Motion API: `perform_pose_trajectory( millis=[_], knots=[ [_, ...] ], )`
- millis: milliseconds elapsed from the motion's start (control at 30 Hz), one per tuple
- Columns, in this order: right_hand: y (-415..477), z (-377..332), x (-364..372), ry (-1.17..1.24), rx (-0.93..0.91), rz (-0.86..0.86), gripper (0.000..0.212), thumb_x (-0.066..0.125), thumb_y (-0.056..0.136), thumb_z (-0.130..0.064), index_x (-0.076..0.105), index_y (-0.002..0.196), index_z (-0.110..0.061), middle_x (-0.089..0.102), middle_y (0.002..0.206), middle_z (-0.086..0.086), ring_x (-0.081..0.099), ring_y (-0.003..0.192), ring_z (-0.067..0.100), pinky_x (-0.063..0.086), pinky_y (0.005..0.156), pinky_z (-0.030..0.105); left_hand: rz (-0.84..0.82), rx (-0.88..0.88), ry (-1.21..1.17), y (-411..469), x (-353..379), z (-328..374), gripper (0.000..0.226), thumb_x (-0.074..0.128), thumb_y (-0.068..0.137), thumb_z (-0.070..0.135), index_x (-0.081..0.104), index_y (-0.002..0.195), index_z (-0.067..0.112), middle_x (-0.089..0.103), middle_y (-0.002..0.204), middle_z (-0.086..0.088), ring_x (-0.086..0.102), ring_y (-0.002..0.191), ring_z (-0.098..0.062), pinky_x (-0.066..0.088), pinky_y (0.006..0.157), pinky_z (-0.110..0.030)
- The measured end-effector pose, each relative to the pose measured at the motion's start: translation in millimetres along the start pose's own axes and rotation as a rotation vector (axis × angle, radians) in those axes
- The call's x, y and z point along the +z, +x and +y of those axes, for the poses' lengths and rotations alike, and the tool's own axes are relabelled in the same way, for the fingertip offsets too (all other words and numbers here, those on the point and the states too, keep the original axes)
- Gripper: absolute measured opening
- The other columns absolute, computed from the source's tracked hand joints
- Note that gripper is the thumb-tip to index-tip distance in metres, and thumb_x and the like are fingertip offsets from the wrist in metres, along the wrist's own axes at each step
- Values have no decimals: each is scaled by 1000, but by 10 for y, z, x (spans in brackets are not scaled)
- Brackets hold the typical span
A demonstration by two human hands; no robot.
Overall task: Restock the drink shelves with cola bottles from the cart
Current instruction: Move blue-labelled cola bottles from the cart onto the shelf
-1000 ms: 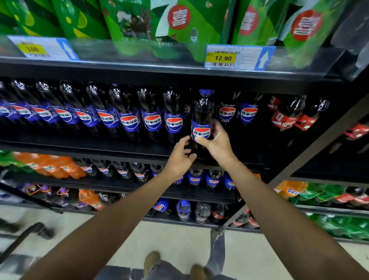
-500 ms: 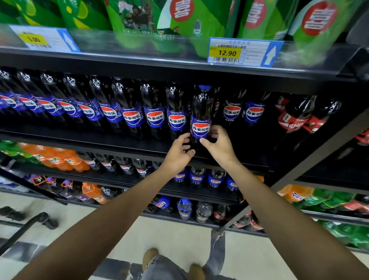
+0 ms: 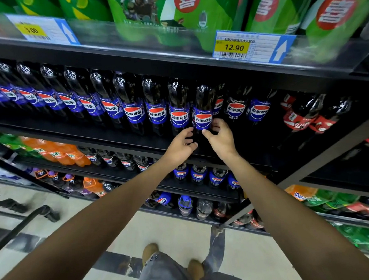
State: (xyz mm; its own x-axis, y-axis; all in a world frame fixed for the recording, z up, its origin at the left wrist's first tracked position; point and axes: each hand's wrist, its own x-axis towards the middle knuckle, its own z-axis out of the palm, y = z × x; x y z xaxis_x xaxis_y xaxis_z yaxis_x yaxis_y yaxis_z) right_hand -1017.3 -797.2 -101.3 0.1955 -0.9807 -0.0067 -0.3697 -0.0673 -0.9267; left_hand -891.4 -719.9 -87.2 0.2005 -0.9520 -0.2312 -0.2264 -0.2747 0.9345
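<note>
Placement: Pepsi cola bottle point(image 3: 202, 104) upright at front of middle shelf point(image 3: 106, 136), end of the label row | my left hand point(image 3: 179, 146) and right hand point(image 3: 221, 138) curled round its lower body, one per side | probably steadying it while I square the label

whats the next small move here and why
Probably let go and reach back to the cart. The bottle looks upright on the shelf, label out, in line with the row on its left, while the left hand and right hand grip its lower part. Bottles to its right sit further back, so more front slots seem open.
</note>
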Motion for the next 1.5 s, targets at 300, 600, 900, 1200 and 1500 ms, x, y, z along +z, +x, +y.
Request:
perform_pose_trajectory(
  millis=[300,600,900,1200,1500],
  knots=[
    [-78,-12,-59,-110,-2,-3,43,67,89,-27,53,126,-12,57,125,2,55,111,16,46,89,29,38,57,233,-64,-42,-1,54,54,97,21,34,147,15,44,144,-4,47,125,-17,42,100,-29],
    [-501,-28,-243,-1021,-300,-48,44,48,94,-41,55,126,-12,59,119,9,53,111,28,43,88,39,143,273,1413,-312,-186,-4,52,41,98,44,39,139,12,45,135,-8,44,123,-28,33,103,-40],
    [-1071,85,-107,-1102,-300,-199,40,45,94,-38,57,121,-11,60,117,8,52,112,28,42,89,39,67,300,1557,-671,-225,-205,48,41,97,44,42,132,11,48,129,-8,46,119,-28,31,103,-39],
    [-1610,283,50,-1102,-150,-242,38,45,94,-37,56,120,-11,60,115,8,53,111,27,43,83,36,-115,285,1565,-997,-371,-612,44,43,97,42,46,128,11,52,126,-9,47,118,-28,33,103,-39],
    [-2215,458,677,-1051,37,-300,35,47,93,-32,55,120,-12,59,117,10,52,115,29,43,85,36,-307,273,1503,-1329,-575,-1321,45,44,95,41,46,129,13,50,128,-8,45,120,-27,33,100,-39]
  ],
)
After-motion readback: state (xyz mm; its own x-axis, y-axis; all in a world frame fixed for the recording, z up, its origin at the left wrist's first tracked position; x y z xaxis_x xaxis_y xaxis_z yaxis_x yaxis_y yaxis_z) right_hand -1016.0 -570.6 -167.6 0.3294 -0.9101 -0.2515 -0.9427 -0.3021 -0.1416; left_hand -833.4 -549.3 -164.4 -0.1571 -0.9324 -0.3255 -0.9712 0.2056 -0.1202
